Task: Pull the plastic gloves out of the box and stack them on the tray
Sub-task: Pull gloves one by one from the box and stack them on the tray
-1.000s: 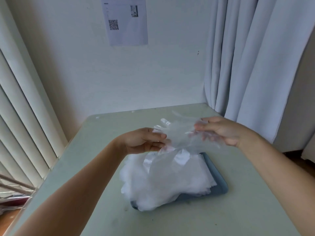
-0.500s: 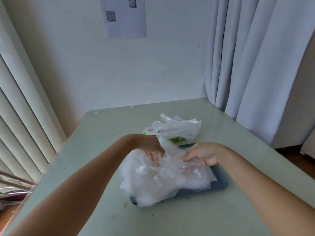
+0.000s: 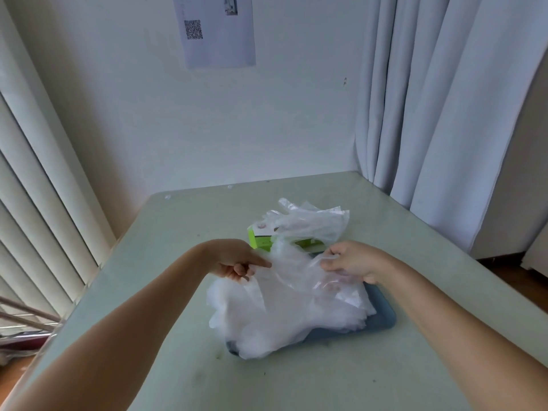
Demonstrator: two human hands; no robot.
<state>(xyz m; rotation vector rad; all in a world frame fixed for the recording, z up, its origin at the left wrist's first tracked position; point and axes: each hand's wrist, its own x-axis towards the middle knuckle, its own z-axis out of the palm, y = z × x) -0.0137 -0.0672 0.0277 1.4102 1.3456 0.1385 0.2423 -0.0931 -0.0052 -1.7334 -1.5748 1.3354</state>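
Our left hand (image 3: 237,262) and our right hand (image 3: 354,262) hold one clear plastic glove (image 3: 292,266) between them, just above the heap. The left fingers (image 3: 241,269) are curled under, with the forefinger out toward the film, and they pinch the glove's left edge. The right fingers (image 3: 330,264) are bent and nip its right edge, and part of that hand shows hazily through the plastic. The glove sags a little in the middle, and its lower part lies against the heap beneath.

That pile of gloves (image 3: 278,318) lies loose and crumpled on the blue tray (image 3: 384,320), covering most of it and spilling over its left and near edges. Only the tray's right side and near rim show.

Just behind the tray stands the green box (image 3: 260,241), touching or nearly touching the tray's far edge; we cannot tell which. A bunch of gloves (image 3: 311,225) sticks out of its top and droops to the right.

All of this rests on the pale green tabletop (image 3: 166,292). White curtains (image 3: 430,114) hang at the right, vertical blinds (image 3: 32,179) at the left, and a sheet of paper (image 3: 221,34) with a QR code is on the wall.
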